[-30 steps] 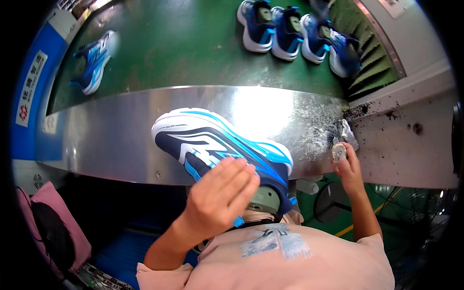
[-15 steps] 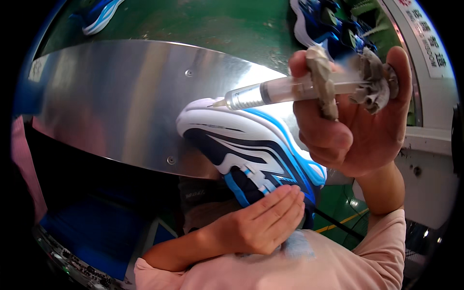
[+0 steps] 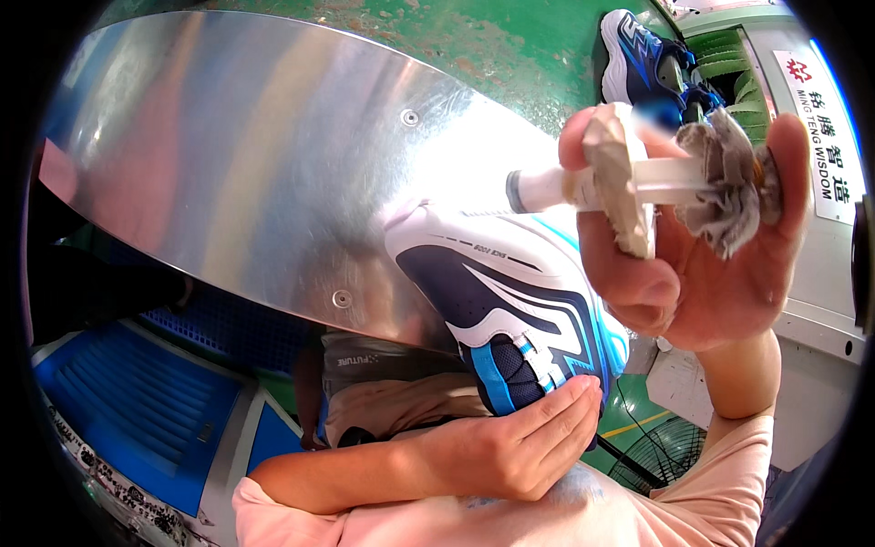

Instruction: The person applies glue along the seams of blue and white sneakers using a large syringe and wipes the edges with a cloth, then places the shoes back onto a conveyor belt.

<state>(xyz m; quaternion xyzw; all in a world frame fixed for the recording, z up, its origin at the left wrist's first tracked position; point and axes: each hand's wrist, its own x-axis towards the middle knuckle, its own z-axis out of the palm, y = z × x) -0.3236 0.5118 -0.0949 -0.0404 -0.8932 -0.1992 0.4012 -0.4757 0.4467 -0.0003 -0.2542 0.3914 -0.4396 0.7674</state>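
Note:
My right hand point(image 3: 693, 246) is closed around a syringe point(image 3: 545, 190), the thumb against its plunger end. Grey-beige wrapping covers the finger flange and the plunger top. Glare washes out the syringe's front end, so I cannot tell whether its tip touches the shoe. Beneath it a white, navy and blue sneaker point(image 3: 497, 278) lies tilted on its side, with its pale sole edge up toward the syringe. My left hand point(image 3: 538, 442) grips the sneaker from the near side, fingers pressed together against its upper; the thumb is hidden.
A shiny metal plate point(image 3: 264, 155) with screws spans the left and middle. Beyond it, more blue sneakers point(image 3: 643, 64) stand on a green surface point(image 3: 510, 55). A white machine frame point(image 3: 811, 273) is at right, a black fan point(image 3: 670, 447) below it. A blue panel point(image 3: 137, 401) is lower left.
The view has shifted and brightened; hands, syringe and sneaker now appear farther right. The syringe's needle tip, visible before by the sole edge, is lost in glare. Both grips stay the same.

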